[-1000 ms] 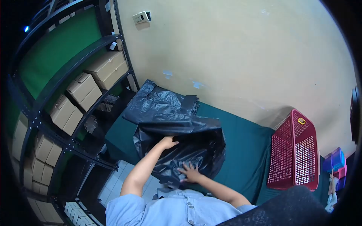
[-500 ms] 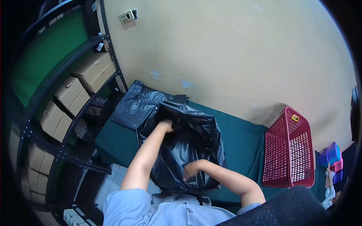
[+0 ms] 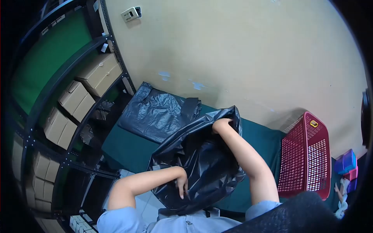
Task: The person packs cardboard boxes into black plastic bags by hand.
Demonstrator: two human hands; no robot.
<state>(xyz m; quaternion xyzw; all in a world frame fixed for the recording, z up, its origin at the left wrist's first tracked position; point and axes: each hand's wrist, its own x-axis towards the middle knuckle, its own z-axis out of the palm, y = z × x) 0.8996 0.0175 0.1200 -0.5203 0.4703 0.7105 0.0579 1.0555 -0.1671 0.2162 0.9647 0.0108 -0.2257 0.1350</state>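
A large black plastic bag is spread wide in front of me, its mouth facing up. Inside the near left part of the mouth is my left hand, fingers stretched downward and apart, with nothing in them. My right hand reaches to the far right of the mouth, against the raised rim. Its fingers are mostly hidden by the plastic, so their grip does not show. Behind the bag, another black plastic sheet or bag lies folded flat on the green-covered surface.
A maroon perforated basket stands at the right, near blue and pink containers. On the left, a black metal rack holds several cardboard boxes. A beige wall rises behind the surface.
My left hand has come from the bag's far left side toward me. My right hand has moved from the near part to the far right rim. The bag's rim has shifted rightward.
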